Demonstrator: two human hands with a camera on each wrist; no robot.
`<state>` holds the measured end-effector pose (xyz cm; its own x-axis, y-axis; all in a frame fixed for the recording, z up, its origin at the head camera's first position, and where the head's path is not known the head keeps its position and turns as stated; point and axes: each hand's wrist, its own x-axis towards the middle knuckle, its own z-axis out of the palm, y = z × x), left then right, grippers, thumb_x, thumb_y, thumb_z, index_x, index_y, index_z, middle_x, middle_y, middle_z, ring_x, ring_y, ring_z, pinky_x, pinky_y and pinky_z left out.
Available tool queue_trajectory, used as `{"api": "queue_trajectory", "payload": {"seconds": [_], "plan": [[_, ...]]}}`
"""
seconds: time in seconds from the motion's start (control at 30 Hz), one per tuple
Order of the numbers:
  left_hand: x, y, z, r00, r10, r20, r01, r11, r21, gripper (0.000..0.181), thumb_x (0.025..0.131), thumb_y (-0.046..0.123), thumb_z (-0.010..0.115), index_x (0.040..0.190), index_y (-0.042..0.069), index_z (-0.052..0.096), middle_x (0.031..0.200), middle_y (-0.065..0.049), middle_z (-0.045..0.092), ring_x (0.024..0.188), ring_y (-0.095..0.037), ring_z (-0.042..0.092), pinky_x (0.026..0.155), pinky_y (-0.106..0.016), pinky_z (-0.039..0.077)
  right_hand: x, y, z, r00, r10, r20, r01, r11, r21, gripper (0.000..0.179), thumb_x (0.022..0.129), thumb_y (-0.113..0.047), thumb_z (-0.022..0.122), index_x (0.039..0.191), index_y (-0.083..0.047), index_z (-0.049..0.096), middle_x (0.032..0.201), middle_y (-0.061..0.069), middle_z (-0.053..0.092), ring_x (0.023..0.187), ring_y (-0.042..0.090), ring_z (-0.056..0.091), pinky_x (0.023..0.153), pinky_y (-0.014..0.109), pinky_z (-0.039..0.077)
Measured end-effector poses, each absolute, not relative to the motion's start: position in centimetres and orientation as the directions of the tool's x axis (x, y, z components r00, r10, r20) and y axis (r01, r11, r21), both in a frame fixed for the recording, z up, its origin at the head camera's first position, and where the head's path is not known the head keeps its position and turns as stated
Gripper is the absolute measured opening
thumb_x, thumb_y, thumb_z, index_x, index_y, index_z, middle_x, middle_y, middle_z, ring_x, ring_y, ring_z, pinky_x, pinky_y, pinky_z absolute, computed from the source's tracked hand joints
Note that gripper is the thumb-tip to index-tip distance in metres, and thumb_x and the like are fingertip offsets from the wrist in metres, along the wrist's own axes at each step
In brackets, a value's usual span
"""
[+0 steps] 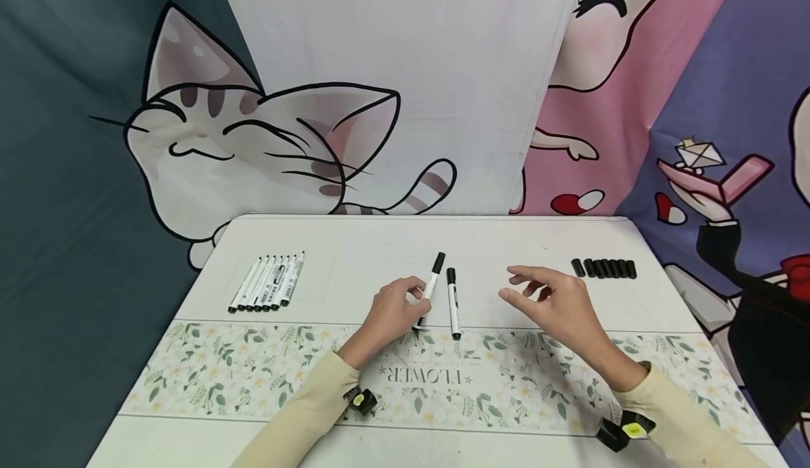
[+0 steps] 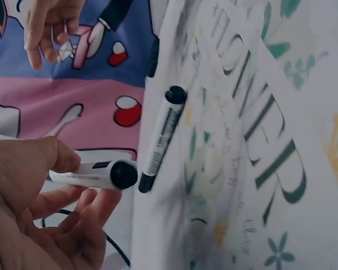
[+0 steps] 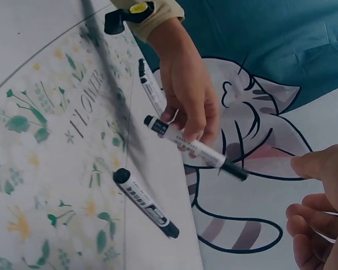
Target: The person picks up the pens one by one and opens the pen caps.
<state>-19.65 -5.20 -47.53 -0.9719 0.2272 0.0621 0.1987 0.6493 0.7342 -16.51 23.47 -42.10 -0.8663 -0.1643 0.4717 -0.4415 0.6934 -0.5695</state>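
Observation:
A white marker [image 1: 432,286] with a black cap is pinched between the thumb and fingers of my left hand [image 1: 396,308], lifted a little off the table. In the left wrist view the black end of this marker [image 2: 124,175] points toward the camera. A second capped marker [image 1: 453,304] lies on the table just right of it. My right hand [image 1: 549,302] hovers to the right of both markers, its fingers loosely bent and apart from the thumb, with nothing between them. The right wrist view shows the same gap between thumb and fingers [image 3: 315,216].
On the left of the table lies a row of several uncapped white markers [image 1: 267,282]. At the back right several black caps [image 1: 604,268] stand side by side. A floral runner [image 1: 253,369] printed FLOWER crosses the table, and cartoon cloth [image 1: 405,67] hangs behind it.

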Motion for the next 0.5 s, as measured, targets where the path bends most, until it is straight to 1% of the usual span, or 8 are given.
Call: {"api": "queue_trajectory", "payload": {"seconds": [0.07, 0.17, 0.33, 0.5], "plan": [[-19.2, -5.3, -47.1, -0.968, 0.232, 0.092, 0.223, 0.64, 0.735, 0.025, 0.093, 0.02, 0.064, 0.117, 0.015, 0.072, 0.1, 0.003, 0.068, 0.063, -0.006, 0.056, 0.058, -0.027, 0.047, -16.7, 23.4, -41.7, -0.864, -0.174, 0.472, -0.447, 0.695, -0.563, 0.036, 0.082, -0.021, 0.088, 0.116, -0.014, 0.078, 0.094, -0.002, 0.078, 0.074, 0.004, 0.064, 0.062, 0.019, 0.052], [-18.6, -5.4, -46.5, -0.959, 0.247, 0.137, 0.265, 0.621, 0.737, 0.024, 0.095, 0.023, 0.065, 0.118, 0.019, 0.071, 0.102, 0.005, 0.07, 0.072, -0.005, 0.061, 0.061, -0.027, 0.049, -16.9, 23.4, -41.1, -0.857, -0.19, 0.478, -0.462, 0.694, -0.553, 0.036, 0.082, -0.021, 0.088, 0.117, -0.014, 0.078, 0.094, -0.003, 0.077, 0.074, 0.004, 0.064, 0.062, 0.019, 0.051], [-17.8, -5.9, -45.6, -0.924, 0.324, 0.205, 0.369, 0.606, 0.705, 0.026, 0.098, 0.024, 0.067, 0.123, 0.017, 0.069, 0.104, 0.004, 0.071, 0.087, -0.01, 0.064, 0.072, -0.03, 0.05, -17.0, 23.3, -40.3, -0.854, -0.224, 0.47, -0.48, 0.687, -0.545, 0.038, 0.084, -0.023, 0.087, 0.119, -0.014, 0.077, 0.095, -0.004, 0.077, 0.074, 0.002, 0.063, 0.063, 0.019, 0.051], [-17.1, -6.4, -45.2, -0.881, 0.399, 0.253, 0.461, 0.605, 0.65, 0.027, 0.099, 0.025, 0.068, 0.125, 0.017, 0.069, 0.107, 0.003, 0.07, 0.095, -0.015, 0.063, 0.078, -0.033, 0.05, -16.8, 22.8, -39.5, -0.848, -0.278, 0.45, -0.507, 0.67, -0.542, 0.039, 0.086, -0.024, 0.085, 0.123, -0.016, 0.075, 0.1, -0.008, 0.077, 0.076, 0.001, 0.064, 0.065, 0.023, 0.052]]}}
